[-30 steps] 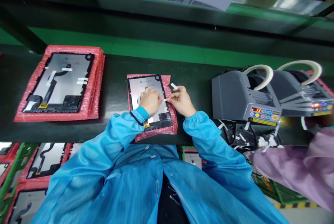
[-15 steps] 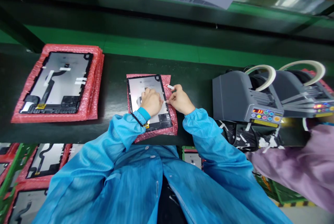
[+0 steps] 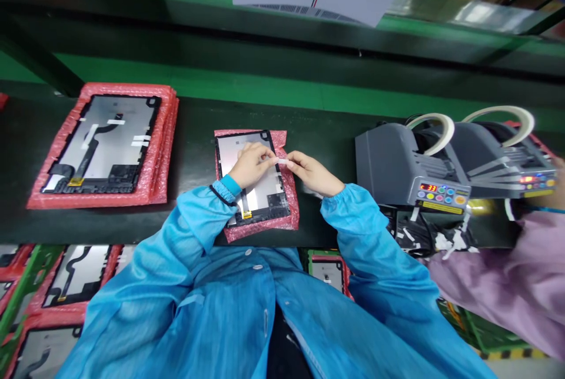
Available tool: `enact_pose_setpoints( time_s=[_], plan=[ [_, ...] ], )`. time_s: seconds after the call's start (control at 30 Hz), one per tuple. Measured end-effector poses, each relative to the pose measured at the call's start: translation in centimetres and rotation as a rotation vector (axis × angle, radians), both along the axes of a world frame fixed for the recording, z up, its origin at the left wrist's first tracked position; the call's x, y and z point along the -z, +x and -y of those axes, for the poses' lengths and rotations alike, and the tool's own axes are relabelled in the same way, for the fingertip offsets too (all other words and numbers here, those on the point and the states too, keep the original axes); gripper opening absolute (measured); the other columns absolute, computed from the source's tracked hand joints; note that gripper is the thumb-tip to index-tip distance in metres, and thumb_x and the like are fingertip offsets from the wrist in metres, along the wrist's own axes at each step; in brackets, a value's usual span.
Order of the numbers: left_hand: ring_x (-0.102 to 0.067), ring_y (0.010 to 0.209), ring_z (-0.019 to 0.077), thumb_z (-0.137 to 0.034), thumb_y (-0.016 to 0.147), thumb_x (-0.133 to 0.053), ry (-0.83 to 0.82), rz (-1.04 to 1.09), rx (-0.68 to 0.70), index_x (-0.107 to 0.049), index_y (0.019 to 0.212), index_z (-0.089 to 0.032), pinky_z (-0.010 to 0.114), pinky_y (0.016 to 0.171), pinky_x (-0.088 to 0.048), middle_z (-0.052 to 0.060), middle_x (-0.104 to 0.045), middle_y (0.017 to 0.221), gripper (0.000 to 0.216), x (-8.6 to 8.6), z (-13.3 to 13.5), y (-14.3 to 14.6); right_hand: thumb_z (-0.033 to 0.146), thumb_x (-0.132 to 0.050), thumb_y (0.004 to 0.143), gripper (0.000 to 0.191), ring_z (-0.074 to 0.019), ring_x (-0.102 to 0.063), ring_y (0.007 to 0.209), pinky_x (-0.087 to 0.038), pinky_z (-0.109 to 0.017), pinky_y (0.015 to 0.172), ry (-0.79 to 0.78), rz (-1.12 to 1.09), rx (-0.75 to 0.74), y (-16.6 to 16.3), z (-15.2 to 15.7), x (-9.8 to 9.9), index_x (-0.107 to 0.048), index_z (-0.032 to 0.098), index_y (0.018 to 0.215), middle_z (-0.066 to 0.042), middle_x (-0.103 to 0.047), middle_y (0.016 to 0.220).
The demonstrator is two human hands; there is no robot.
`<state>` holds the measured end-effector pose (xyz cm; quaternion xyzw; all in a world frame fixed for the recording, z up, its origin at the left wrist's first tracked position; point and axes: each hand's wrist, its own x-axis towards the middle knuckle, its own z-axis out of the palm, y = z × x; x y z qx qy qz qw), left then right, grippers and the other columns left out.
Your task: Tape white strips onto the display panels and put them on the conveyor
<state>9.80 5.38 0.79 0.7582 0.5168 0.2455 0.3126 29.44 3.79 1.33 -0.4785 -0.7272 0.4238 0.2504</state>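
Observation:
In front of me a tablet screen panel [image 3: 263, 205], silver-backed with a black frame, lies on a pink bubble-wrap bag [image 3: 292, 214]. Above its right edge, a short white strip of tape [image 3: 282, 161] is stretched between my two hands. My left hand [image 3: 252, 166] is over the panel and pinches the strip's left end. From the right, my right hand [image 3: 312, 173] pinches the other end with thumb and forefinger. A yellow-ended flex cable [image 3: 246, 213] shows below my left hand; the panel's middle is partly covered by that hand.
A similar taped panel [image 3: 119, 138] rests on stacked pink bags at left. Two grey tape dispensers [image 3: 397, 161] with white tape rolls stand at right, tape scraps [image 3: 445, 242] below them. A co-worker's purple sleeve [image 3: 498, 273] reaches in. Green crates [image 3: 30, 285] hold panels below the table edge.
Both hands have risen from the panel's right edge. The white strip, earlier at my right fingers, is now held between both hands. The view has shifted slightly.

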Motion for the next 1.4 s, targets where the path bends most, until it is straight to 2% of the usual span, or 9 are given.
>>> enact_pose_setpoints(
  time_s=[0.07, 0.23, 0.3, 0.53, 0.8, 1.0, 1.13, 1.23, 1.4],
  plan=[
    [-0.052, 0.090, 0.0204, -0.030, 0.087, -0.057, -0.012, -0.001, 0.001, -0.064, 0.079, -0.018, 0.037, 0.087, -0.038, 0.003, -0.061, 0.082, 0.016, 0.1, 0.0, 0.1, 0.042, -0.050, 0.089, 0.023, -0.0154, -0.052, 0.072, -0.044, -0.028, 0.071, 0.005, 0.020, -0.002, -0.2, 0.0, -0.1, -0.056, 0.020, 0.084, 0.000, -0.057, 0.074],
    [-0.054, 0.081, 0.0182, -0.027, 0.083, -0.058, -0.056, 0.073, -0.037, -0.061, 0.071, -0.017, 0.034, 0.078, -0.041, 0.001, -0.059, 0.072, 0.016, 1.1, -0.1, 0.1, 0.039, -0.057, 0.085, 0.020, -0.0155, -0.052, 0.066, -0.043, -0.029, 0.066, 0.006, 0.073, 0.163, 0.0, -0.5, 0.5, -0.060, 0.020, 0.084, -0.001, -0.059, 0.071],
    [-0.054, 0.080, 0.0178, -0.028, 0.083, -0.058, -0.078, 0.093, -0.037, -0.061, 0.070, -0.017, 0.033, 0.076, -0.041, 0.001, -0.059, 0.071, 0.017, 1.4, -0.1, 0.0, 0.038, -0.059, 0.083, 0.018, -0.0150, -0.051, 0.065, -0.043, -0.028, 0.065, 0.001, 0.066, 0.165, -0.2, -0.7, 1.0, -0.059, 0.020, 0.082, 0.000, -0.058, 0.071],
    [-0.053, 0.098, 0.0275, -0.028, 0.083, -0.058, -0.087, -0.151, -0.145, -0.063, 0.069, -0.018, 0.045, 0.086, -0.038, 0.007, -0.065, 0.083, 0.018, 1.1, 0.6, 1.0, 0.021, -0.059, 0.082, 0.011, -0.0223, -0.052, 0.089, -0.040, -0.040, 0.090, 0.183, 0.300, 0.141, -1.3, -1.5, 2.9, -0.060, 0.019, 0.071, -0.006, -0.057, 0.082],
    [-0.049, 0.103, 0.0323, -0.027, 0.085, -0.054, -0.028, -0.262, -0.128, -0.062, 0.068, -0.017, 0.049, 0.085, -0.036, 0.011, -0.065, 0.091, 0.020, 1.3, 1.2, 1.6, 0.028, -0.062, 0.083, 0.011, -0.0251, -0.050, 0.091, -0.040, -0.044, 0.087, 0.243, 0.430, 0.157, -1.2, -1.5, 4.2, -0.068, 0.020, 0.078, -0.008, -0.055, 0.087],
    [-0.049, 0.105, 0.0328, -0.028, 0.086, -0.054, -0.022, -0.305, -0.104, -0.064, 0.070, -0.017, 0.049, 0.086, -0.037, 0.012, -0.065, 0.091, 0.022, 1.5, 1.2, 1.8, 0.027, -0.066, 0.081, 0.012, -0.0229, -0.050, 0.086, -0.041, -0.040, 0.084, 0.220, 0.477, 0.162, -1.5, -1.7, 4.1, -0.068, 0.019, 0.072, -0.007, -0.055, 0.083],
    [-0.050, 0.105, 0.0317, -0.027, 0.083, -0.057, -0.012, -0.356, -0.127, -0.065, 0.072, -0.016, 0.047, 0.088, -0.037, 0.012, -0.065, 0.092, 0.018, 1.3, 1.3, 1.8, 0.035, -0.070, 0.078, 0.019, -0.0214, -0.051, 0.083, -0.041, -0.037, 0.082, 0.168, 0.514, 0.266, -1.3, -1.8, 3.3, -0.068, 0.019, 0.068, -0.005, -0.053, 0.076],
    [-0.050, 0.107, 0.0310, -0.029, 0.081, -0.061, -0.027, -0.361, -0.165, -0.064, 0.073, -0.016, 0.044, 0.088, -0.037, 0.011, -0.065, 0.093, 0.016, 1.1, 1.3, 1.6, 0.035, -0.066, 0.082, 0.018, -0.0204, -0.051, 0.081, -0.041, -0.037, 0.083, 0.210, 0.494, 0.337, -1.3, -0.6, 2.8, -0.071, 0.019, 0.075, -0.004, -0.055, 0.077],
    [-0.050, 0.108, 0.0309, -0.031, 0.081, -0.064, -0.030, -0.351, -0.176, -0.064, 0.075, -0.016, 0.043, 0.090, -0.037, 0.011, -0.065, 0.095, 0.016, 1.0, 1.1, 2.1, 0.012, -0.043, 0.089, 0.032, -0.0241, -0.050, 0.091, -0.039, -0.038, 0.087, 0.348, 0.556, 0.216, -2.9, 3.0, 3.1, -0.072, 0.012, 0.103, -0.013, -0.061, 0.095]
  ],
)
